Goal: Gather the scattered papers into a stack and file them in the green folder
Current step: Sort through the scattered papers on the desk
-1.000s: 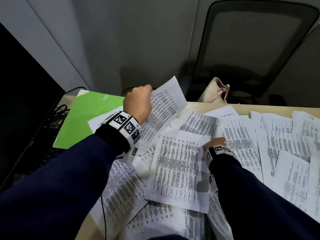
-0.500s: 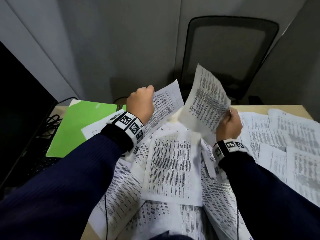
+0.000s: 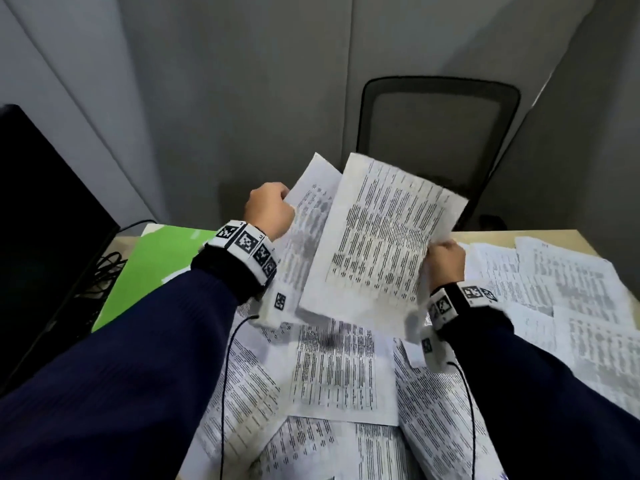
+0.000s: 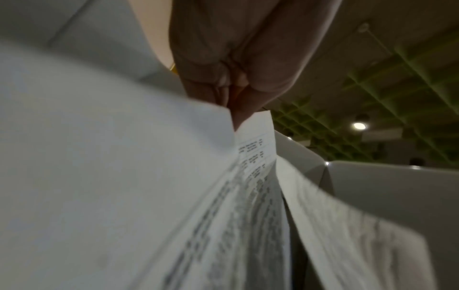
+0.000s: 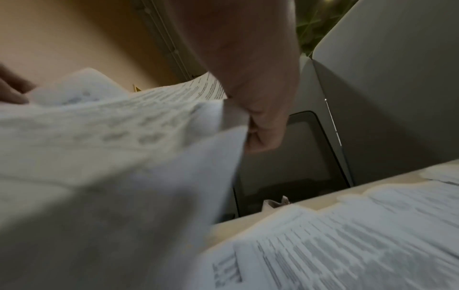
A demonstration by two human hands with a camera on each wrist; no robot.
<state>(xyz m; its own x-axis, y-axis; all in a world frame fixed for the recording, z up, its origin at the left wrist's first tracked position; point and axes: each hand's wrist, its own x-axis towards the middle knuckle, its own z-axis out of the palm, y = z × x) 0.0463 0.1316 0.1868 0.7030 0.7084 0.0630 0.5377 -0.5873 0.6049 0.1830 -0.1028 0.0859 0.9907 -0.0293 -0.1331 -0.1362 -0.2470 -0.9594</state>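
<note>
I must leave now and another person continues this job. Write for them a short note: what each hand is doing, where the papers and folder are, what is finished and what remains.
Left hand: raised above the desk, gripping a printed sheet by its edge.
Right hand: pinching a second sheet, held up against the left hand's sheet.
Green folder: flat on the desk's far left, beside the monitor, some paper lying on it.
Scattered papers: many printed sheets lie loose and overlapping over the desk.
Done: only the held sheets are gathered.
Left: join the two sheets, collect the rest into one stack, square it, file it in the folder.
</note>
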